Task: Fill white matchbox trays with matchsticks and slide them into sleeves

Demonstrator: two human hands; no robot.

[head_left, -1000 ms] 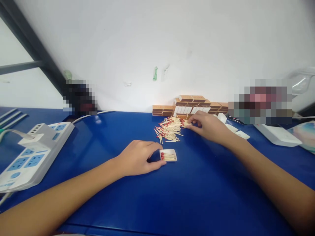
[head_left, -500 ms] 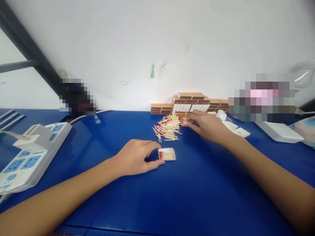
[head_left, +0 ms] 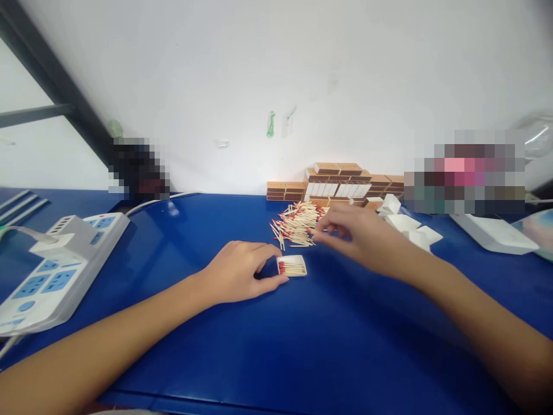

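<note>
My left hand (head_left: 246,271) grips the left end of a small white matchbox tray (head_left: 296,260) between thumb and fingers. Inside the tray lies a layer of red-headed matches (head_left: 294,269), heads toward my left hand. Behind it a loose heap of matches (head_left: 299,222) is spread on the blue table. My right hand (head_left: 352,233) hovers just right of the heap, thumb and forefinger pinched together. A red match head (head_left: 310,230) shows at these fingertips; most of the stick is hidden.
Stacked matchboxes (head_left: 337,173) stand along the white wall. Several empty white trays (head_left: 404,222) lie to the right, near a white box-like object (head_left: 495,233). On the left are a power strip (head_left: 82,271) with a plug and a white cable (head_left: 159,200).
My right hand has drawn back from the heap's right edge, toward me and slightly left, in the direction of the tray. My left hand still holds the tray.
</note>
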